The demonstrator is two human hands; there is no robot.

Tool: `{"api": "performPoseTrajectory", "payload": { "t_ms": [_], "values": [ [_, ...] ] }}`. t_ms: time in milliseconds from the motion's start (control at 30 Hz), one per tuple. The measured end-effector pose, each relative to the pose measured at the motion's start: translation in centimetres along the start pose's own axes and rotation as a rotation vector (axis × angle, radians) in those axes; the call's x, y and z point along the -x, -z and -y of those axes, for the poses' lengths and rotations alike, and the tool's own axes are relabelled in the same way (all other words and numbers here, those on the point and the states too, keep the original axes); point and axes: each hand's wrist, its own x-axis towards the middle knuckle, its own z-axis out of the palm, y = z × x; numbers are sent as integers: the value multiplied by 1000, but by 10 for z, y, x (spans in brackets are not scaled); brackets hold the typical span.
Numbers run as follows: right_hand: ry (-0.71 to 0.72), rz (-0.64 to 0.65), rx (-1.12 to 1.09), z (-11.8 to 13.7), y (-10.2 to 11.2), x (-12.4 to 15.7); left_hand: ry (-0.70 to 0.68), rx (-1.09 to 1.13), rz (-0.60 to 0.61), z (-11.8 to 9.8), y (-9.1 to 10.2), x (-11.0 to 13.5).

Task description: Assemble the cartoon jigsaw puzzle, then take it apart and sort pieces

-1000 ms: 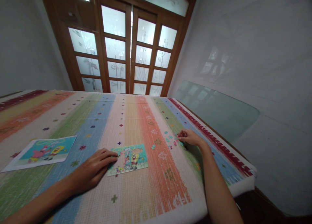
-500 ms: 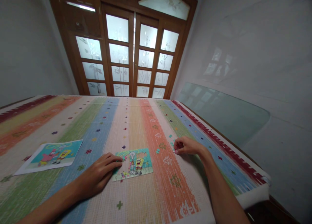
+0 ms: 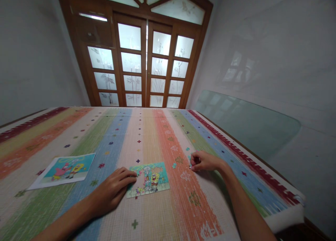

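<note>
A partly assembled jigsaw puzzle (image 3: 161, 185) with cartoon figures lies in front of me, with a gap in its left part. My left hand (image 3: 117, 185) rests flat at its left edge, fingers stretched out and fingertips on the puzzle. To the right, my right hand (image 3: 203, 161) is closed in a pinch low over the cloth, on what looks like a small puzzle piece (image 3: 190, 167), mostly hidden by the fingers. Loose turquoise puzzle pieces (image 3: 174, 165) lie between the puzzle and this hand, and beside its fingers.
A printed reference picture (image 3: 69, 169) on white paper lies at the left. Everything rests on a striped, patterned cloth (image 3: 149, 218). A glass panel (image 3: 246, 125) leans on the right wall; wooden doors (image 3: 145, 66) stand beyond the far edge.
The camera view has tilted and shifted slightly, so the scene sits lower and farther right. Both hands keep nearly the same places relative to the puzzle and loose pieces.
</note>
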Motion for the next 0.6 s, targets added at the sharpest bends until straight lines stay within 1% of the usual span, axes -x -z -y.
{"api": "performPoseTrajectory", "payload": {
  "t_ms": [233,367,600],
  "values": [
    [78,2,-65,2,-3,-1,-27,-19,-17,0,0,-1],
    [54,13,-45,3,-3,-1,-5,9,-15,-2,0,-1],
    [26,-36,10,8,-3,2,4,0,-9,-4,1,-2]
  ]
}}
